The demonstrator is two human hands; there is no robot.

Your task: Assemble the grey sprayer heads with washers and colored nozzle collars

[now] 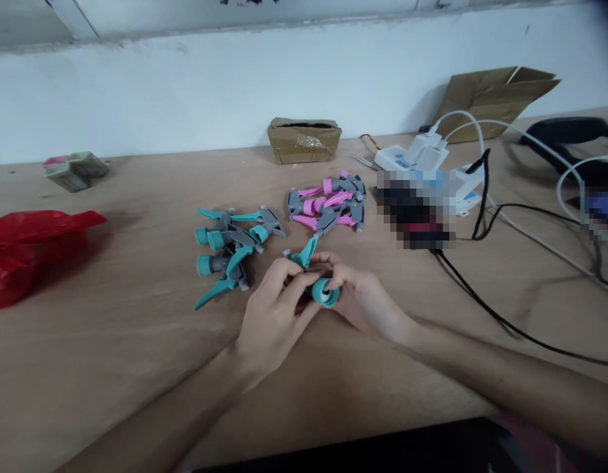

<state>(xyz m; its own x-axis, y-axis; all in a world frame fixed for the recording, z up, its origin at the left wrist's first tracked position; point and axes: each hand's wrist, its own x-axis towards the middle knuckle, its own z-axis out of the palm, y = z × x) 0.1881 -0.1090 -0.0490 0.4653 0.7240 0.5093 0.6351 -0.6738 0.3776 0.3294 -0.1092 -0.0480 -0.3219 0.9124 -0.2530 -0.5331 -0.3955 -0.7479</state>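
Between my two hands is a trigger sprayer head point(325, 293) with a teal collar and a teal trigger; the open end of its collar faces me. My left hand point(274, 315) is closed around the sprayer's body from the left. My right hand point(366, 299) grips it from the right, its thumb at the collar's opening, where a white part shows inside. The grey body is mostly hidden by my fingers. Left of my hands lies a pile of teal-and-grey sprayer heads point(230, 246). Beyond them is a pile of pink-and-grey sprayer heads point(328, 203).
A red plastic bag point(33, 249) lies at the left, with grey-green blocks point(75, 172) behind it. An open cardboard box point(304, 143) stands by the wall. At the right are a power strip with plugs point(425, 154), trailing cables, a cardboard piece point(486, 102) and a blurred-out dark object point(412, 210).
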